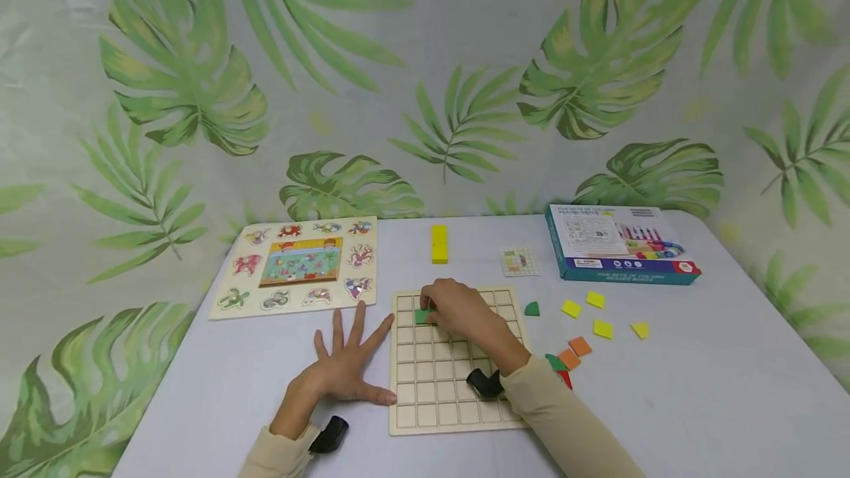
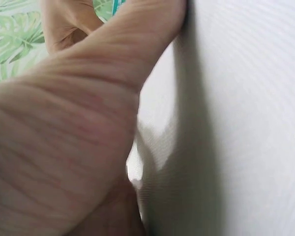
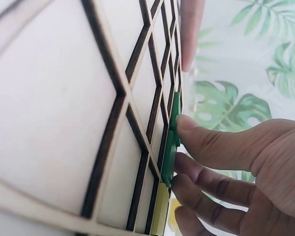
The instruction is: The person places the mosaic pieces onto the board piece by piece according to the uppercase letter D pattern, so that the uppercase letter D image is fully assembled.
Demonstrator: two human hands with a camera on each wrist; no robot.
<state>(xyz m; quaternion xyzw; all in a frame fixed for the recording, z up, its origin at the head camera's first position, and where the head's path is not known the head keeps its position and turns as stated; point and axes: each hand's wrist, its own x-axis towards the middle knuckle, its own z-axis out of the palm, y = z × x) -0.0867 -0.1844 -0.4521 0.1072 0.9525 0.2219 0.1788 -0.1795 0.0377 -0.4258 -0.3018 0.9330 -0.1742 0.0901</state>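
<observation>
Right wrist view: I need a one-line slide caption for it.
Fingers of the right hand press a flat green puzzle piece onto the wooden grid board.

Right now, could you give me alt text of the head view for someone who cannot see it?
A person's right hand holds a green piece on a wooden grid board, while the left hand lies flat, fingers spread, on the white table beside it. Yellow, orange and green pieces lie scattered to the right, near a blue box.
</observation>
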